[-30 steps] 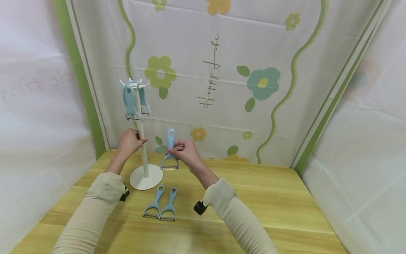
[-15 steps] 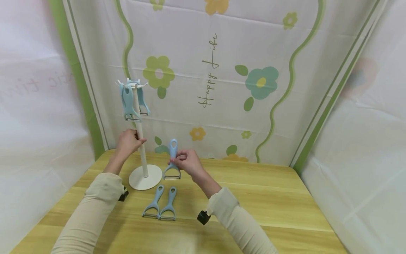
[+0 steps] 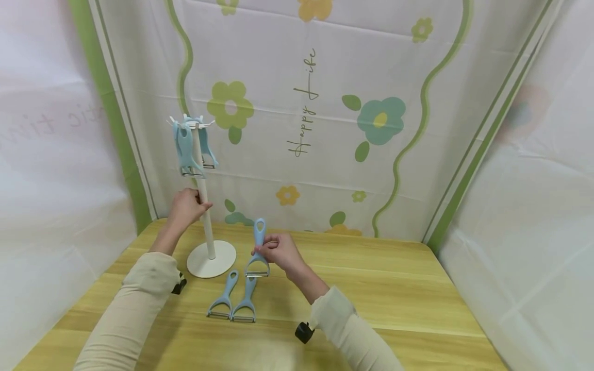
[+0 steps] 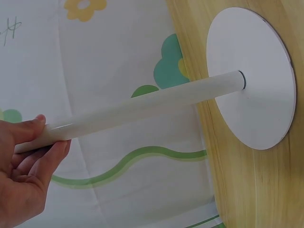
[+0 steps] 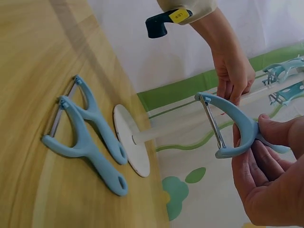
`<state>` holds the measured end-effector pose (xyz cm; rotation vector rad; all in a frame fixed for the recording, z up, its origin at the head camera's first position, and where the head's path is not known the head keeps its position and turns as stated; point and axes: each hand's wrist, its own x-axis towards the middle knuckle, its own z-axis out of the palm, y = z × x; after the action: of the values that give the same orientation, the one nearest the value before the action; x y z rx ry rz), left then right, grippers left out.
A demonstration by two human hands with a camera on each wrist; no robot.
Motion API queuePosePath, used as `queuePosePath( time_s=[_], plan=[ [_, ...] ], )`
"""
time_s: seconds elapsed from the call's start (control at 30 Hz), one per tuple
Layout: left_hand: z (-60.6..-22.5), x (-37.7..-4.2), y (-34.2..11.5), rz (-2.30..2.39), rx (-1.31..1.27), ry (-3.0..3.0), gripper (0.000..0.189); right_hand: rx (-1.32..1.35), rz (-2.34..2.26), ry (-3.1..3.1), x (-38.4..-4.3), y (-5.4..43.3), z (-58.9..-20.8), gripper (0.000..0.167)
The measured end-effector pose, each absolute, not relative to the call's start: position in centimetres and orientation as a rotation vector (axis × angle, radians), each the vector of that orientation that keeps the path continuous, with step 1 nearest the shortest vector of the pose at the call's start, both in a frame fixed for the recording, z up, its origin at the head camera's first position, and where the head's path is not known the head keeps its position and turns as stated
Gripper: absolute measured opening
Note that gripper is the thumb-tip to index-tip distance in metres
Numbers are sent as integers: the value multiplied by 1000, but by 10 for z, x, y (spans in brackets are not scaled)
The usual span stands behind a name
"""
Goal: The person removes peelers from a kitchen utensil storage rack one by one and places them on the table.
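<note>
Sinking vs 1s ago — R hand [image 3: 280,252], fingers pinching a Y-peeler [image 3: 259,235], so it's off the stand [image 3: 197,262], nearer 2 tabletop peelers [image 3: 229,287] — L hand [image 3: 184,209] grips pole [image 3: 208,232].

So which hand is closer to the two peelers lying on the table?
Right: the right hand pinches another peeler beyond and above the lying peelers. The left hand is farther off, gripping the stand's pole.
</note>
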<state>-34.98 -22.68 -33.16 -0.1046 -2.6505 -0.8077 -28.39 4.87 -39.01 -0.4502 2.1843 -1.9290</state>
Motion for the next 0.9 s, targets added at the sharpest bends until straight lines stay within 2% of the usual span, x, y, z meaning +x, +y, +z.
queuePosePath(
  time_s=[0.9],
  plan=[
    [-334, -351, -230, -802, -112, -2653, 27, -356, -1872, 2170, -267, 67, -437, 19]
  ],
)
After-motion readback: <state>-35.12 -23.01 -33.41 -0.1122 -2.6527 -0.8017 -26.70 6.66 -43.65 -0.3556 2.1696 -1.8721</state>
